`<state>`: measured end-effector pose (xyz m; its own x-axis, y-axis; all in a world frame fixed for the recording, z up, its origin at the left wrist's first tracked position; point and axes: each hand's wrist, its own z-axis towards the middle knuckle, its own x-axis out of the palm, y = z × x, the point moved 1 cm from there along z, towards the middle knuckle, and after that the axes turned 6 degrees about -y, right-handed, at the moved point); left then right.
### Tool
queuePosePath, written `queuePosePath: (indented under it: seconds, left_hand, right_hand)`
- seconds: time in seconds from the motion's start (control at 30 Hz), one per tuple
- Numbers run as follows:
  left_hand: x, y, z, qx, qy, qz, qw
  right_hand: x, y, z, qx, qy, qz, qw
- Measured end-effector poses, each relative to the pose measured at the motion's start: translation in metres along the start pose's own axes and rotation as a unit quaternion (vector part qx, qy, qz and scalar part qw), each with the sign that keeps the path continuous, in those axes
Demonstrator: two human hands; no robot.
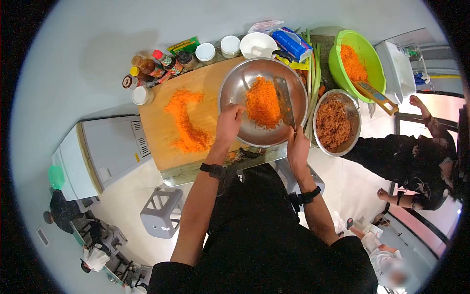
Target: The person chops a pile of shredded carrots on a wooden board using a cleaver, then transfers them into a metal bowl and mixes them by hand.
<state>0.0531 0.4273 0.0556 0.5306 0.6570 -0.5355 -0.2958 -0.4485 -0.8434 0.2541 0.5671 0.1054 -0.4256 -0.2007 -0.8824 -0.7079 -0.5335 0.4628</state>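
A wide metal bowl [240, 88] overlaps the right part of the wooden board and holds a mound of shredded carrot [263, 103]. My right hand [298, 146] is closed around the handle of a cleaver [284, 100], whose blade lies along the mound's right side inside the bowl. My left hand [230, 123] is over the bowl's left rim, fingers curled closed; anything in them is hidden. More carrot shreds [188, 125] form a curved strip on the cutting board [161, 115], left of my left hand.
A smaller metal bowl of brown mince [334, 125] and a green basin [372, 54] with carrot and a grater [376, 96] stand at right. Jars and bottles [152, 66] line the wall. A person in dark clothes [401, 157] stands right; a grey stool [161, 210] sits below.
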Motion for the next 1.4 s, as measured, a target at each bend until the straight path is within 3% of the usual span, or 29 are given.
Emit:
queuePosePath:
  seconds: [0.17, 0.23, 0.3, 0.37, 0.4, 0.43, 0.5, 0.57, 0.63, 0.77, 0.83, 0.9, 1.03, 1.1, 1.17, 1.2, 1.33, 1.4]
  left_hand:
    - [-0.007, -0.015, -0.009, 0.030, 0.013, 0.016, 0.999]
    - [-0.007, -0.014, -0.013, 0.125, 0.051, 0.083, 0.987]
    - [-0.017, -0.018, -0.023, 0.143, 0.038, 0.109, 0.983]
    - [-0.033, -0.022, -0.026, 0.177, 0.026, 0.129, 0.975]
    - [-0.046, -0.020, -0.033, 0.149, -0.017, 0.114, 0.982]
    - [-0.058, -0.012, -0.038, 0.120, -0.058, 0.099, 0.986]
    - [-0.083, 0.033, -0.044, 0.055, -0.092, 0.085, 0.991]
    - [-0.100, 0.107, -0.038, 0.081, -0.159, 0.195, 0.964]
    - [-0.140, 0.114, -0.020, -0.014, -0.081, 0.210, 0.974]
    - [-0.164, 0.168, 0.022, 0.022, -0.032, 0.240, 0.970]
    - [-0.161, 0.190, 0.052, 0.041, -0.035, 0.241, 0.969]
    - [-0.151, 0.205, 0.073, 0.132, -0.066, 0.272, 0.951]
    - [-0.125, 0.191, 0.078, 0.130, -0.029, 0.329, 0.935]
    - [-0.115, 0.185, 0.069, 0.196, 0.008, 0.274, 0.942]
    - [-0.112, 0.186, 0.052, 0.189, 0.059, 0.238, 0.951]
    - [-0.113, 0.184, 0.042, 0.181, 0.108, 0.199, 0.957]
    - [-0.147, 0.154, 0.008, 0.217, 0.074, 0.221, 0.948]
    - [-0.166, 0.146, -0.004, 0.183, -0.033, 0.233, 0.955]
  right_hand:
    - [-0.002, 0.005, -0.009, 0.037, 0.028, 0.011, 0.999]
    - [-0.001, 0.020, -0.015, 0.072, -0.030, 0.046, 0.996]
    - [0.008, 0.027, -0.022, 0.118, 0.013, 0.119, 0.986]
    - [0.031, 0.020, -0.025, -0.023, -0.024, 0.034, 0.999]
    - [0.032, 0.025, -0.031, -0.040, 0.008, 0.055, 0.998]
    - [0.031, 0.036, -0.034, -0.037, 0.007, 0.058, 0.998]
    - [0.030, 0.060, -0.056, 0.027, 0.176, 0.137, 0.974]
    - [0.032, 0.092, -0.073, 0.018, 0.195, 0.160, 0.968]
    - [0.059, 0.103, -0.095, -0.073, 0.232, 0.108, 0.964]
    - [0.100, 0.110, -0.136, -0.088, 0.243, 0.047, 0.965]
    - [0.113, 0.109, -0.149, -0.090, 0.170, 0.017, 0.981]
    - [0.121, 0.108, -0.155, -0.070, 0.142, -0.002, 0.987]
    - [0.135, 0.111, -0.146, -0.039, 0.074, -0.115, 0.990]
    - [0.147, 0.115, -0.134, -0.022, 0.093, -0.152, 0.984]
    - [0.163, 0.116, -0.123, -0.071, 0.041, -0.183, 0.980]
    - [0.161, 0.129, -0.117, 0.051, 0.100, -0.128, 0.985]
    - [0.181, 0.146, -0.113, 0.057, 0.112, -0.136, 0.983]
    - [0.178, 0.165, -0.116, 0.068, 0.186, -0.104, 0.975]
